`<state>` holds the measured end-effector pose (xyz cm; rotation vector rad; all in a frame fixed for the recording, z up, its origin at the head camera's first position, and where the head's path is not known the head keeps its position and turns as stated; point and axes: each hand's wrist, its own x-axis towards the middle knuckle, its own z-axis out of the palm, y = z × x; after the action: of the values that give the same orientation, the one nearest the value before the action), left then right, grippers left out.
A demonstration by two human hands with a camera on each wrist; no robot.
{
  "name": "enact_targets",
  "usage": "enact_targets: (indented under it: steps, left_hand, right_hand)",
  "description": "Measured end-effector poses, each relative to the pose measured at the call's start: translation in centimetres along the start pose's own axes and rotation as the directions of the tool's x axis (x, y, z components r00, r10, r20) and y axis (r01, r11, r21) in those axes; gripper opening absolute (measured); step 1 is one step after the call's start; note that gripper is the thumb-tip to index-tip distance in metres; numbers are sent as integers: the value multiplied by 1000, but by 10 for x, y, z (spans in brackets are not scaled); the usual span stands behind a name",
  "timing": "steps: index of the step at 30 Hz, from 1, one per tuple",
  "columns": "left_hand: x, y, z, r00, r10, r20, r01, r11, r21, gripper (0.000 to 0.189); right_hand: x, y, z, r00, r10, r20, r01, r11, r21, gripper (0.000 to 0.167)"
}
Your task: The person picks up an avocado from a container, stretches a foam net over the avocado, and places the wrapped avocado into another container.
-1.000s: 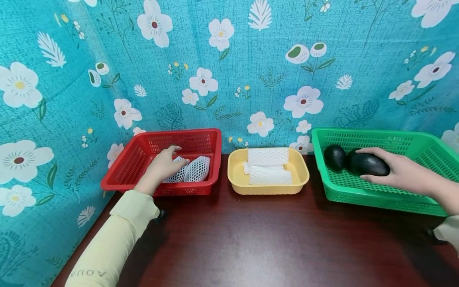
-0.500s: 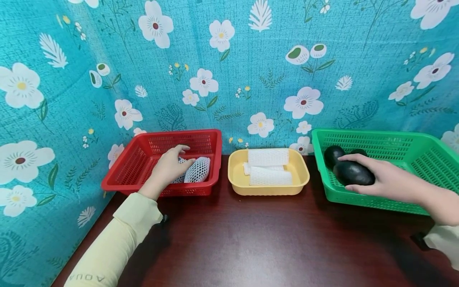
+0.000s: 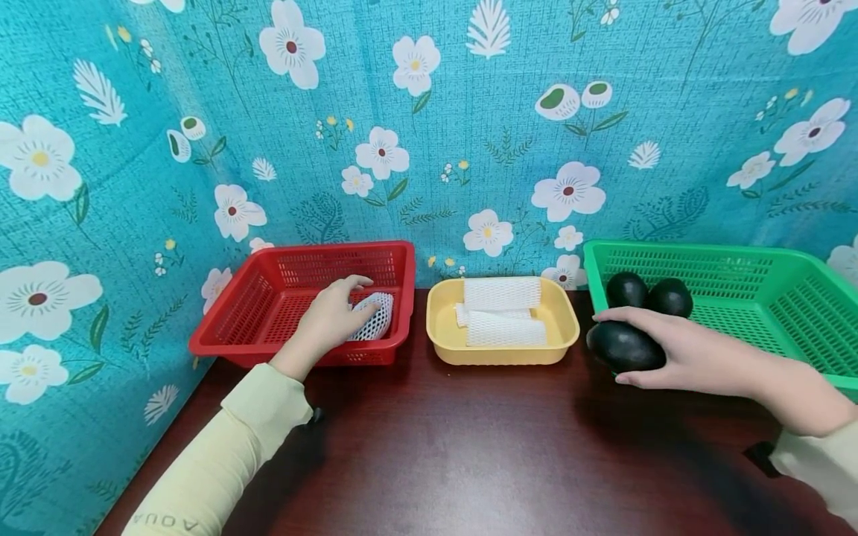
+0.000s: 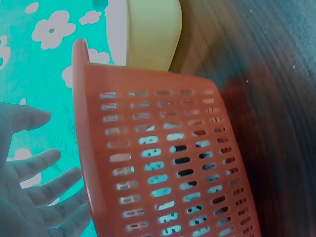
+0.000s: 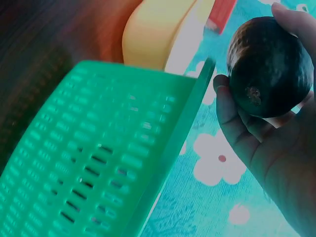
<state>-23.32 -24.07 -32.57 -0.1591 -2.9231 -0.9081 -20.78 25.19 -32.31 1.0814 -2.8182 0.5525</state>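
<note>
1. Nearest me, the dark tabletop point(image 3: 456, 439) lies under my pale sleeves point(image 3: 228, 447).
2. My right hand point(image 3: 704, 359) grips a dark, smooth oval fruit point(image 3: 625, 347), thumb and fingers round it. Half a second ago it was further in; now I hold it over the near left corner of the green basket point(image 3: 784, 272), raised above the rim in the right wrist view.
3. My left hand point(image 3: 328, 316) holds nothing, thumb and fingers spread. It has drifted rightward inside the red basket point(image 3: 407, 298) and now hangs over a netted piece point(image 3: 377, 321). The second netted piece, partly showing earlier, is hidden behind it; I cannot tell whether I touch either.
4. Between the baskets, the yellow tray point(image 3: 503, 356) holds white net sleeves point(image 3: 506, 333), lying as they did.
5. Further back in the green basket, two more fruits, one at the left point(image 3: 627, 289) and one beside it point(image 3: 671, 299), have come into full sight. I judge that the held fruit is now clear of them, while those two remain unpicked.
6. Farthest off hangs the flowered blue cloth point(image 3: 469, 134).
</note>
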Motion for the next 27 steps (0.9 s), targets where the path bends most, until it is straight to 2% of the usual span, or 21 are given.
enact_targets:
  steps: [8, 19, 27]
  left_hand:
    - [0, 13, 12, 1000, 4, 11, -4, 998, 70, 63]
    - [3, 30, 27, 998, 52, 33, -53, 998, 16, 56]
    - [8, 38, 36, 997, 76, 30, -77, 997, 26, 53]
  right_hand:
    - [8, -13, 10, 996, -65, 65, 61, 996, 61, 68]
    - [20, -31, 28, 974, -151, 170, 125, 980, 157, 64]
    - [26, -37, 45, 962, -180, 205, 152, 977, 148, 62]
